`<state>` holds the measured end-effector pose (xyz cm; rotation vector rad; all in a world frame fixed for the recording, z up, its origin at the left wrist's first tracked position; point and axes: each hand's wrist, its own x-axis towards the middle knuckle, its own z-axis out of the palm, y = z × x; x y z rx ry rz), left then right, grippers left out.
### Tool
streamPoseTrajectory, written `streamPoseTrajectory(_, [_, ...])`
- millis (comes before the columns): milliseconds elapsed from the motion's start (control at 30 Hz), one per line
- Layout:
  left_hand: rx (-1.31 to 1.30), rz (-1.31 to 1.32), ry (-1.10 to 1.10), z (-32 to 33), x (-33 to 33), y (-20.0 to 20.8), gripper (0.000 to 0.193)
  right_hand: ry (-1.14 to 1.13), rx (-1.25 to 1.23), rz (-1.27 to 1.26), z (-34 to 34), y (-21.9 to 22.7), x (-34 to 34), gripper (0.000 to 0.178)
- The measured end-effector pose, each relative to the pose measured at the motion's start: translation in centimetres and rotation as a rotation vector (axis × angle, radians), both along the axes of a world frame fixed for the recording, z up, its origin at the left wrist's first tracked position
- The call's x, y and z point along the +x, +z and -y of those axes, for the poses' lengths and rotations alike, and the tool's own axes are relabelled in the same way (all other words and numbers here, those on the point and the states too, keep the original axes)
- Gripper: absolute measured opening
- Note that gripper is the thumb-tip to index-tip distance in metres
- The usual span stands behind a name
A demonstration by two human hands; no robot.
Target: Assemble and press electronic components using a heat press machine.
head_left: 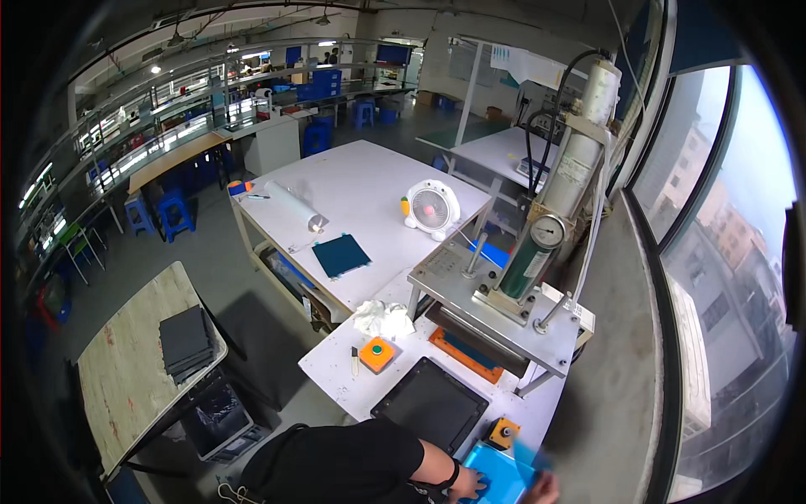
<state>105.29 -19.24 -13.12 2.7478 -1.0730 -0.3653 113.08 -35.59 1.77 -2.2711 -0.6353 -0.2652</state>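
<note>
My left hand [466, 484] lies with its fingers stretched out on a shiny blue sheet [494, 470] at the table's near edge. Beside it on the right, my right hand [544, 489] is closed on a thin, see-through blue film [529, 457], which stands up from the sheet and is smeared by motion. A yellow switch box [504, 433] with a dark knob sits just beyond the sheet. Left of that rests a flat black panel [430, 405] with a raised rim.
A press [495, 294] with a gauge and upright cylinder stands ahead, an orange-edged plate [464, 354] under it. Left are an orange button box [377, 354], a cutter [354, 361] and white cloth [383, 320]. Black sheets [186, 340] lie on a side table. A fan [431, 208] stands farther off.
</note>
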Motion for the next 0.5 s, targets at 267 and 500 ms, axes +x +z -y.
streamPoseTrajectory(267, [-0.665,-0.052,0.169,-0.8,0.1,8.2,0.047,0.002,0.314,0.349,-1.3,15.3,-0.9,0.018])
streamPoseTrajectory(500, [-1.276,-0.552,0.531,-15.6,-6.3,26.8,0.034,0.574,0.153,0.555,-11.0,14.9,-3.6,0.028])
